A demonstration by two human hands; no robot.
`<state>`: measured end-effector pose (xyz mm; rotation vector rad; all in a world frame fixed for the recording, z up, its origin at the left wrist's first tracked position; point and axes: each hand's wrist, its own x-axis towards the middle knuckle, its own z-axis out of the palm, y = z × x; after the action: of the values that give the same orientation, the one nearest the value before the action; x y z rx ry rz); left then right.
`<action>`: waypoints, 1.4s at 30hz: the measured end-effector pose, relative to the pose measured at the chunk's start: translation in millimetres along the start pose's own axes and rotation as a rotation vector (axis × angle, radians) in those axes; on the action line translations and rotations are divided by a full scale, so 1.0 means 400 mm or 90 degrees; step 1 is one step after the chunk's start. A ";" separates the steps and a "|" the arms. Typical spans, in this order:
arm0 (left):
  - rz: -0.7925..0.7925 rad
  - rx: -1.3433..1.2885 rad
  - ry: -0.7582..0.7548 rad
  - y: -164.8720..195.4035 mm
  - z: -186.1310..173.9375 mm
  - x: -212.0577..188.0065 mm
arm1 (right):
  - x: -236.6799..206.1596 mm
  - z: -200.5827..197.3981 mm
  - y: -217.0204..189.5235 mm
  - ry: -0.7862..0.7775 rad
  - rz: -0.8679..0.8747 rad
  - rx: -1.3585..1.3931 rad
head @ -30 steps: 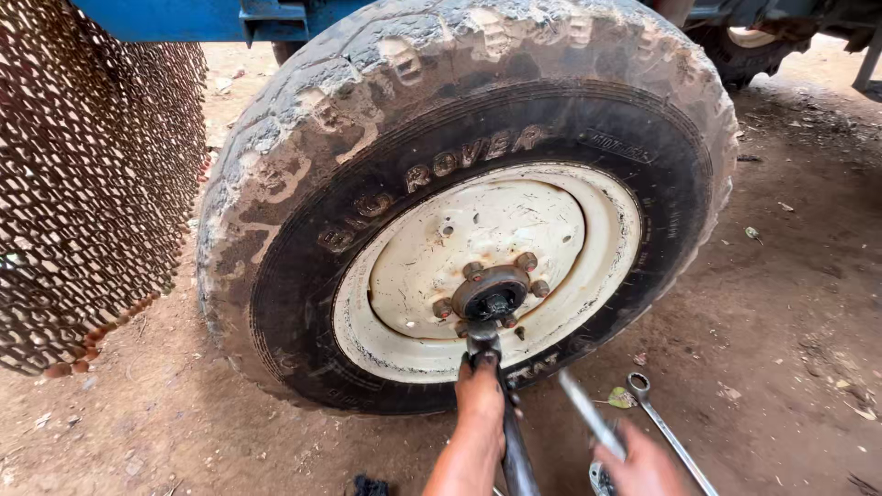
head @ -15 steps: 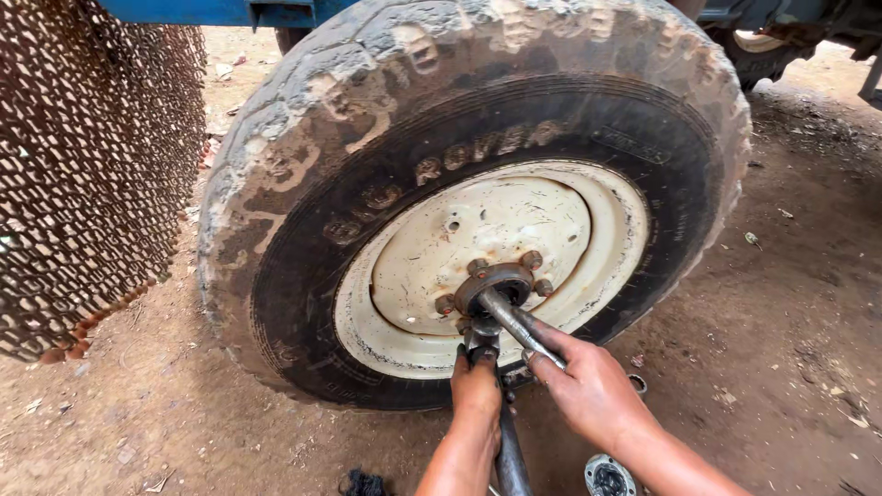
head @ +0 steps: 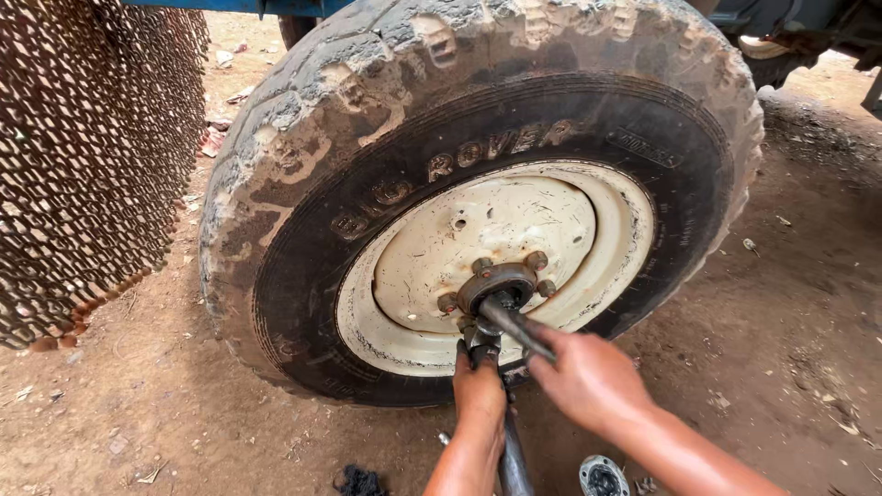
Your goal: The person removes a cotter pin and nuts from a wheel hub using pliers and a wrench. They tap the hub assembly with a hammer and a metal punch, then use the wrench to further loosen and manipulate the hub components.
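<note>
Leftmost, a rusty mesh panel (head: 83, 156) stood beside the muddy tyre (head: 478, 184); at its cream rim's hub (head: 497, 287), the left hand (head: 480, 393) clamped a wrench (head: 481, 342); the right hand (head: 590, 378) gripped a steel bar (head: 514, 326) touching the hub.

Bare dirt ground (head: 781, 349), muddy tyre (head: 303, 230) standing on it, small round metal part (head: 604, 477), perhaps a hub cap, dark scrap (head: 360, 480)
</note>
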<state>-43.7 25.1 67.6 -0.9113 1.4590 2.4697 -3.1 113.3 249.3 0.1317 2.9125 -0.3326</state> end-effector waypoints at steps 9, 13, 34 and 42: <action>0.051 -0.018 -0.032 -0.007 -0.026 0.010 | 0.024 0.135 0.081 0.259 -0.158 0.467; 0.061 -0.026 -0.042 -0.041 -0.046 0.038 | 0.102 0.137 0.062 0.175 -0.130 0.222; -0.007 0.022 -0.114 0.017 -0.063 -0.004 | 0.243 0.120 -0.004 0.203 -0.344 -0.051; 0.037 0.011 -0.133 -0.022 -0.055 0.037 | 0.225 0.141 -0.009 0.232 -0.379 -0.092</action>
<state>-42.6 8.6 45.2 -0.5934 1.4511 2.5007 -80.3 102.4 177.2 -0.7871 3.2602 -0.1971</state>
